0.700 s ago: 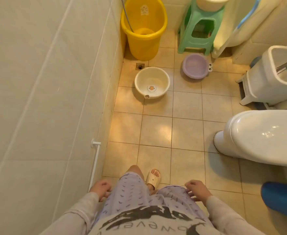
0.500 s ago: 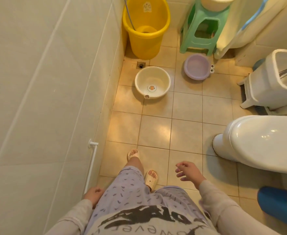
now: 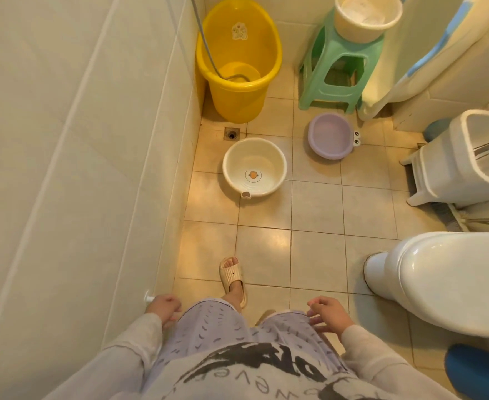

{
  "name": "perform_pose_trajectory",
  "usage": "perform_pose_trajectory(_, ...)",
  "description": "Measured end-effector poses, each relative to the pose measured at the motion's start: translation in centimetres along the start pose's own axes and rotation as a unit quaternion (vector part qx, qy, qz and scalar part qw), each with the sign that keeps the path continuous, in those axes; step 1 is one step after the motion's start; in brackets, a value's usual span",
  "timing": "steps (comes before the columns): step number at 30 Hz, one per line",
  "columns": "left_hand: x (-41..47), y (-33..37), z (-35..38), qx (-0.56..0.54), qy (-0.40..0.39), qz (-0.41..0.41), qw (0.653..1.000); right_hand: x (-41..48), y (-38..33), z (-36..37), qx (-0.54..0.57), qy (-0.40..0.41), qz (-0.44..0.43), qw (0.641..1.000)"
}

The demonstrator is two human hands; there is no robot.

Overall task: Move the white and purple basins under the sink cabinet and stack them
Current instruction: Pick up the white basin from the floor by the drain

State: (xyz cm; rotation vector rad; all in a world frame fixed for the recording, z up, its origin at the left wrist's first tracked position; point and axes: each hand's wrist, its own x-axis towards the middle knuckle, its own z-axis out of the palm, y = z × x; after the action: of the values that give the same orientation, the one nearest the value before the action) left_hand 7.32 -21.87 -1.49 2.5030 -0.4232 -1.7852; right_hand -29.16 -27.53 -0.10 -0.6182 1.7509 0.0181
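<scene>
A white basin (image 3: 254, 167) with a small duck picture inside sits upright on the tiled floor near the left wall. A purple basin (image 3: 330, 135) with cartoon eyes on its rim rests on the floor to its right, just in front of the green stool. The two basins are apart. My left hand (image 3: 162, 308) hangs by my left thigh, fingers loosely curled, holding nothing. My right hand (image 3: 328, 314) hovers by my right thigh, fingers apart and empty. Both hands are far from the basins.
A yellow bucket (image 3: 237, 64) with a hose stands at the back left beside a floor drain (image 3: 231, 133). A green stool (image 3: 332, 67) carries a cream tub (image 3: 367, 15). A toilet (image 3: 445, 284) fills the right side, a white bin (image 3: 465, 160) behind it.
I have stepped forward with my left foot, so the basins look closer. My right hand dropped back beside my thigh; my left hand rose slightly.
</scene>
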Motion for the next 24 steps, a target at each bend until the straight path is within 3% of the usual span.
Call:
perform_pose_trajectory(6,1.1,12.0,-4.1,-0.014,-0.005,0.068,0.998,1.8,-1.7,-1.3,0.013,0.04,0.051,0.998)
perform_pose_trajectory(11,1.9,17.5,-5.5,-0.011,-0.014,0.082,0.997,3.3,-3.9,-2.4,0.005,0.049,0.076,0.996)
perform_pose_trajectory(24,5.2,19.8,-3.3,-0.03,-0.015,-0.05,0.998,10.0,-22.8,-8.4,-0.02,0.004,-0.027,0.999)
